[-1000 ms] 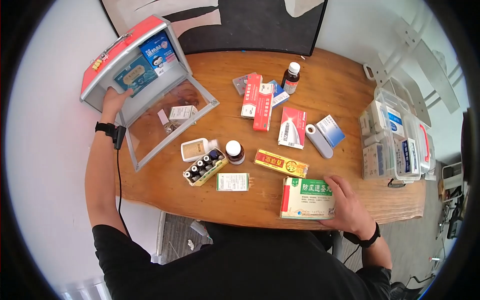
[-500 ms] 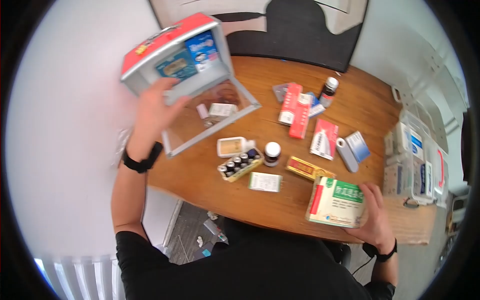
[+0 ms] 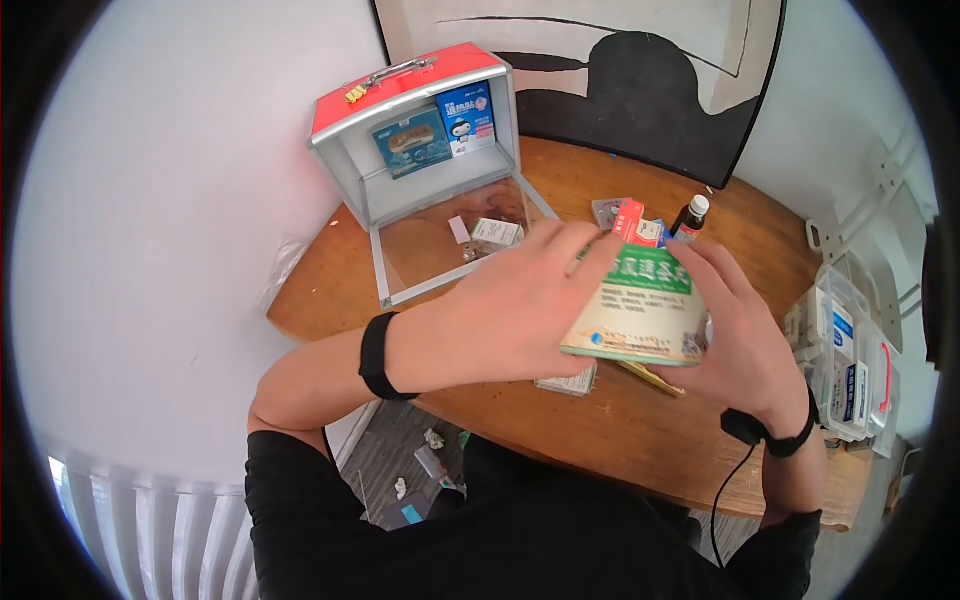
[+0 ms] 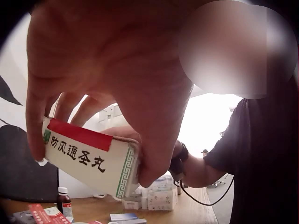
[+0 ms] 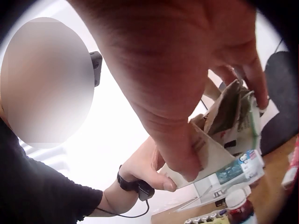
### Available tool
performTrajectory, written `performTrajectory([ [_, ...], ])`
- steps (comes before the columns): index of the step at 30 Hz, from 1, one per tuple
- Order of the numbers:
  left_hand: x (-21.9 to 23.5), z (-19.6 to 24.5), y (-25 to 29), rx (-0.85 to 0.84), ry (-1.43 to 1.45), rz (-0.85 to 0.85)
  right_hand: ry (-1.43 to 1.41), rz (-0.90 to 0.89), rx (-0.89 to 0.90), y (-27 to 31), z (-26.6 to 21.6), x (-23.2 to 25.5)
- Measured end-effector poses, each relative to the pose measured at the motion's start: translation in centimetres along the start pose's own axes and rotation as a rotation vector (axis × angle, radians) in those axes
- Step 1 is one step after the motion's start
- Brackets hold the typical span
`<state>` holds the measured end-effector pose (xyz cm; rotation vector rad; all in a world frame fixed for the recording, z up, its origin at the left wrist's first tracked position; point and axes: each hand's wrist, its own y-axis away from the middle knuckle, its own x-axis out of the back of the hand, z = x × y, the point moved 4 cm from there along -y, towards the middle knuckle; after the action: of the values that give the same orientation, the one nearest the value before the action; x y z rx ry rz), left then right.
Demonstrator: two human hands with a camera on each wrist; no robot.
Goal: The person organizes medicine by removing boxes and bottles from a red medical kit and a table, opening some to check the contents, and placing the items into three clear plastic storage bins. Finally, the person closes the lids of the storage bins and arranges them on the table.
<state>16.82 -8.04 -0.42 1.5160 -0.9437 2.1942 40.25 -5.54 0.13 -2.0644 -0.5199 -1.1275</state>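
Observation:
In the head view, a cream medicine box (image 3: 645, 315) with a green band is held up over the front of the table between both hands. My left hand (image 3: 500, 310) grips its left end; the left wrist view shows thumb and fingers spanning the box end (image 4: 84, 156) with its red strip. My right hand (image 3: 745, 340) holds the other end, where torn, opened flaps (image 5: 212, 151) show in the right wrist view. Behind the hands stands a red-topped case (image 3: 450, 66), its front open, with a teal box (image 3: 412, 142) and a blue box (image 3: 467, 115) inside.
The case's clear door (image 3: 415, 250) lies folded down, with a small white box (image 3: 497, 232) seen on it. Behind the held box are a red box (image 3: 627, 218) and a brown bottle (image 3: 690, 218). A clear plastic bin (image 3: 880, 405) stands at the right edge.
My left hand has left the case and come right to the medicine box. The right hand has raised the box and brought it toward the middle. The head view has turned left.

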Motion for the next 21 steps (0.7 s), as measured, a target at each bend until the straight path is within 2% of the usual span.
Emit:
performTrajectory([
  [5,2.4,-5.7,0.5,0.044,0.035,0.134,-0.104,0.025,0.125,-6.2,0.7,-1.0],
  [6,3.0,-7.4,0.8,0.140,0.063,0.140,-0.118,0.062,0.163,-7.3,0.8,-1.1],
  [7,3.6,-9.4,1.2,0.235,0.090,0.146,-0.196,0.035,0.086,-8.4,0.8,-1.5],
  [8,3.8,-11.4,1.6,0.233,0.086,0.146,-0.197,0.039,0.088,-9.0,1.0,-1.7],
  [10,3.8,-17.1,2.8,0.367,0.012,0.203,-0.224,0.062,0.017,-10.1,2.0,-2.8],
  [11,3.5,-20.1,3.3,0.366,0.010,0.202,-0.125,0.117,0.102,-9.8,2.5,-3.2],
  [12,3.1,-23.5,3.9,0.380,-0.034,0.229,-0.124,0.119,0.102,-9.2,2.5,-3.0],
  [14,2.7,-28.6,4.1,0.390,-0.072,0.253,-0.160,0.046,-0.093,-7.0,2.7,-2.6],
  [15,2.3,-30.9,3.9,0.445,-0.076,0.205,-0.145,0.066,-0.144,-5.7,2.8,-2.3],
  [17,1.5,-34.3,3.1,0.540,-0.128,0.103,-0.154,0.096,-0.175,-2.4,3.4,-2.1],
  [21,-0.9,-38.8,1.9,0.546,-0.209,0.038,-0.142,0.109,-0.385,4.7,4.1,-1.3],
])
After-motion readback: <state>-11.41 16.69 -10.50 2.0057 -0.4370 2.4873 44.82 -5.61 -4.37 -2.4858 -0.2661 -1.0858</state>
